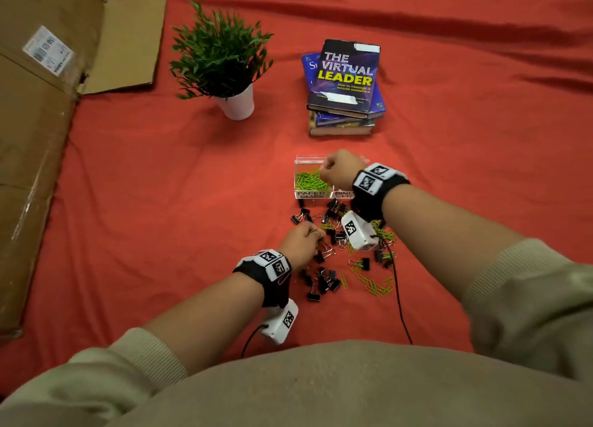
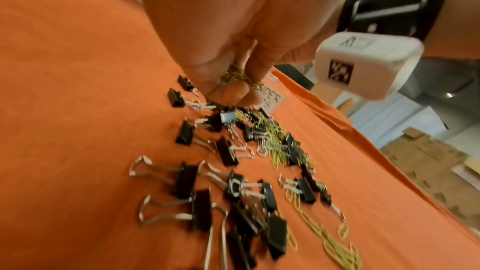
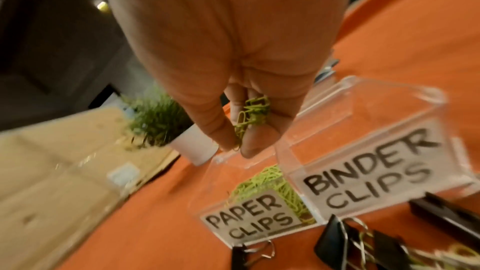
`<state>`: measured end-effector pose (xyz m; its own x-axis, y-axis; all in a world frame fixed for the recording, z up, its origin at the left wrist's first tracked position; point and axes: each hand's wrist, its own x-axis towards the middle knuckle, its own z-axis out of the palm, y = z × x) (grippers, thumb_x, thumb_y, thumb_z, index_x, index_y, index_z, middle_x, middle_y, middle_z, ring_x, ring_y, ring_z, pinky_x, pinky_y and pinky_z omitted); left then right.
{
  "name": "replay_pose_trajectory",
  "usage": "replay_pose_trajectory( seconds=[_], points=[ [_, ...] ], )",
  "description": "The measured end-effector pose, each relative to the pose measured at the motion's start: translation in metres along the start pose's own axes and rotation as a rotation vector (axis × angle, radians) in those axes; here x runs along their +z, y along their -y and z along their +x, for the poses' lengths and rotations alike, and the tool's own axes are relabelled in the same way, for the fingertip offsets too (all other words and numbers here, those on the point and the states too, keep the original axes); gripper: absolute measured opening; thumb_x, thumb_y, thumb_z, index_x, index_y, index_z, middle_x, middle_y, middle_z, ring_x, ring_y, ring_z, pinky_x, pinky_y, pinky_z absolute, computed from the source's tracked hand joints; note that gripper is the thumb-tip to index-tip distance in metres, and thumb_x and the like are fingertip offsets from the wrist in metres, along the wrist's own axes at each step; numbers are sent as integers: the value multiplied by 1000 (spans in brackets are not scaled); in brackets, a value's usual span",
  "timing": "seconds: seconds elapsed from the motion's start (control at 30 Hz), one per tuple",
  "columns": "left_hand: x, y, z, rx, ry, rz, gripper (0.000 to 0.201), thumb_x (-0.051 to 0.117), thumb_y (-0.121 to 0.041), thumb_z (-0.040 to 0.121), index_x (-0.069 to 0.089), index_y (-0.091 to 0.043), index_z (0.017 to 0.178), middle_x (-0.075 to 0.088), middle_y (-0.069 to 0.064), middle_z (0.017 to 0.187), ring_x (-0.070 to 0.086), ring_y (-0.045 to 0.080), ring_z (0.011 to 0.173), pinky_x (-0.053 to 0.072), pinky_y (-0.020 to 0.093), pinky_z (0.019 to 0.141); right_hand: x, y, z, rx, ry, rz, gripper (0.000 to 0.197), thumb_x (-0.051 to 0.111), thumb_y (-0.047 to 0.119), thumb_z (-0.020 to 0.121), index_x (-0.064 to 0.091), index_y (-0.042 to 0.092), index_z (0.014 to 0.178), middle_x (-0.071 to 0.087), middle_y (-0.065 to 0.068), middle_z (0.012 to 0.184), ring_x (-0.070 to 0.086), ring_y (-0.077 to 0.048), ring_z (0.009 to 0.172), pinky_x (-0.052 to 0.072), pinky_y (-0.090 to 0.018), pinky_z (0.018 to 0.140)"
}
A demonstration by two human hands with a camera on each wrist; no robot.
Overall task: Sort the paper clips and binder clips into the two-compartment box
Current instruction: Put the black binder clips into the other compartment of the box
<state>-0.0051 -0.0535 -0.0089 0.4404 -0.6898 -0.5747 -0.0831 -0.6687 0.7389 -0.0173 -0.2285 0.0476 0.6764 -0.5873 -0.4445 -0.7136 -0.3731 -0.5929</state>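
Note:
A clear two-compartment box [image 1: 303,161] [image 3: 363,98] stands on the red cloth, labelled PAPER CLIPS on the left and BINDER CLIPS on the right. Green paper clips [image 1: 310,181] [image 3: 270,180] fill the left compartment; the right one looks empty in the right wrist view. My right hand [image 1: 337,166] [image 3: 241,147] hovers over the box, holding a bunch of green paper clips [image 3: 253,114] in its curled fingers. My left hand [image 1: 303,238] [image 2: 233,91] is down at the mixed pile, pinching a few paper clips [image 2: 239,76]. Black binder clips [image 1: 324,280] [image 2: 187,180] and loose green paper clips [image 1: 375,285] [image 2: 335,243] lie scattered before the box.
A potted green plant [image 1: 224,60] [image 3: 158,118] and a stack of books [image 1: 345,83] stand behind the box. A large cardboard box [image 1: 35,137] lies along the left. A black cable [image 1: 399,298] runs from my right wrist across the cloth.

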Motion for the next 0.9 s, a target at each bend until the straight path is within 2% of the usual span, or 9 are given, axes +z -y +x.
replay_pose_trajectory(
  seconds=[0.1, 0.17, 0.3, 0.43, 0.6, 0.7, 0.8, 0.87, 0.9],
  points=[
    [-19, -6, 6, -43, 15, -43, 22, 37, -14, 98, 53, -22, 86, 55, 2, 62, 43, 15, 50, 31, 25, 49, 17, 11, 14, -64, 15, -237, 19, 51, 8, 89, 66, 1, 97, 68, -16, 99, 63, -30, 93, 51, -33, 77],
    [-32, -15, 11, -23, -14, 18, 18, 38, -15, 98, 54, -19, 92, 56, 0, 65, 44, 12, 51, 32, 24, 49, 23, 12, 15, -105, 35, -301, 23, 51, 3, 87, 65, 4, 106, 67, -15, 109, 62, -30, 100, 49, -33, 82],
    [-55, -43, 30, 80, -98, 219, 21, 36, -12, 99, 57, -10, 104, 58, 3, 76, 52, 18, 62, 36, 25, 52, 18, 1, 8, -164, -12, -231, 32, 50, -1, 84, 64, 11, 110, 66, -12, 114, 61, -27, 101, 50, -31, 83],
    [-65, -74, 60, 197, -130, 470, 27, 36, -3, 96, 58, 0, 110, 63, 19, 108, 59, 32, 98, 39, 28, 73, -3, -21, -23, -207, -131, -63, 22, 52, 1, 83, 66, 6, 99, 67, -10, 102, 61, -22, 91, 50, -29, 81],
    [-61, -89, 87, 294, -38, 793, 31, 39, 3, 91, 55, -2, 117, 57, 20, 122, 54, 33, 111, 43, 35, 89, -4, -65, -79, -72, 57, -74, 11, 55, 10, 89, 63, 17, 90, 63, 3, 90, 57, -9, 76, 41, -12, 60],
    [-56, -88, 87, 359, -3, 887, 37, 41, 2, 90, 52, -4, 124, 56, 17, 127, 52, 32, 115, 45, 38, 95, 9, -93, -110, -30, 190, -121, 13, 55, 9, 88, 65, 16, 92, 63, 5, 86, 56, -4, 68, 41, -9, 53],
    [-47, -83, 69, 515, -136, 966, 34, 47, -8, 88, 53, -9, 121, 55, 8, 124, 47, 26, 114, 42, 39, 99, 26, -114, -131, -7, 269, -135, 14, 58, 11, 87, 69, 19, 91, 66, 5, 84, 63, -15, 74, 47, -18, 58],
    [-33, -75, 48, 589, -172, 930, 25, 51, -16, 89, 56, -14, 114, 54, 3, 117, 47, 20, 110, 41, 35, 101, 34, -122, -136, 6, 277, -157, 17, 57, 11, 87, 70, 17, 97, 68, 3, 92, 60, -11, 80, 45, -22, 66],
    [-23, -69, 36, 609, -138, 911, 21, 52, -19, 89, 56, -15, 110, 54, 1, 113, 47, 18, 109, 42, 34, 100, 36, -125, -137, 16, 270, -169, 19, 56, 11, 87, 70, 16, 100, 68, 2, 95, 57, -10, 81, 43, -22, 69]
  ],
)
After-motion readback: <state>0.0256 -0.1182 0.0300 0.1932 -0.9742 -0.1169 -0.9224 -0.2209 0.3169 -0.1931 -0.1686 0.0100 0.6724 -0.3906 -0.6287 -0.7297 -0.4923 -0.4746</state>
